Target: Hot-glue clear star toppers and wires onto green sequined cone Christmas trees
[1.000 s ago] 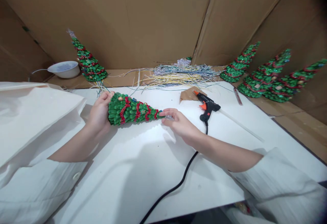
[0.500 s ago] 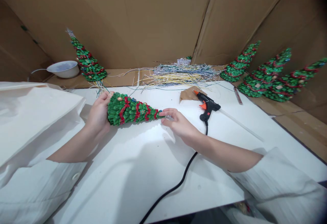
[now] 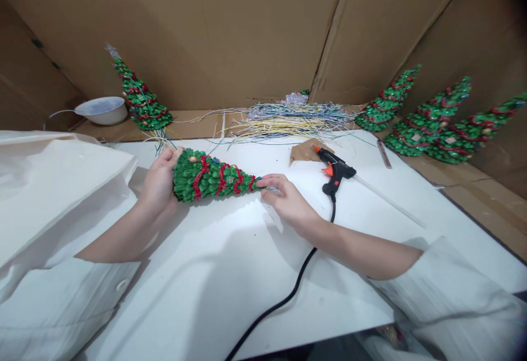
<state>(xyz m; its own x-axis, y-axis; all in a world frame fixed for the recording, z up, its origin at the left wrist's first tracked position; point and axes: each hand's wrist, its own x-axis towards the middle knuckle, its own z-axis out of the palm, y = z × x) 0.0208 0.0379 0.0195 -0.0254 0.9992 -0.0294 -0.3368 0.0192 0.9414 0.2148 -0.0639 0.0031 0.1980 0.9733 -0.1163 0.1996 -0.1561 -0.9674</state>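
Note:
A small green cone-shaped Christmas tree (image 3: 214, 177) with red garland lies on its side on the white table (image 3: 230, 273), tip pointing right. My left hand (image 3: 158, 182) grips its wide base. My right hand (image 3: 288, 199) pinches a small clear piece at the tree's tip, fingers pressed together. A black and orange glue gun (image 3: 334, 170) lies just right of my right hand, its black cord (image 3: 284, 298) running toward me.
A finished tree (image 3: 138, 95) and a white bowl (image 3: 102, 110) stand at the back left. Three more trees (image 3: 428, 117) lean at the back right. A heap of coloured wires (image 3: 292, 118) lies along the cardboard wall. A brown paper scrap (image 3: 304, 152) lies near the glue gun.
Almost nothing has moved. My right hand has shifted very slightly at the tree's tip, and both hands keep their hold.

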